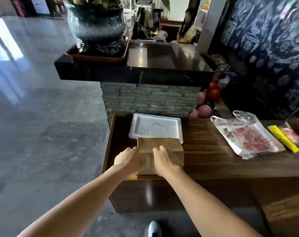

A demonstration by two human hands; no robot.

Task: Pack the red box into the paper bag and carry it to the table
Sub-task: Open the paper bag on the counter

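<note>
The left hand (128, 159) lies against the left side of the paper bag (162, 147) near the counter's (205, 161) front-left corner; whether its fingers grip the paper cannot be told. The right hand (164, 159) rests flat and loose on the bag, hiding its middle. The red box is not visible. Behind the bag, a white tray (142, 124) is partly covered. Toward the right edge lies a clear plastic bag (248, 134), contents blurred.
</note>
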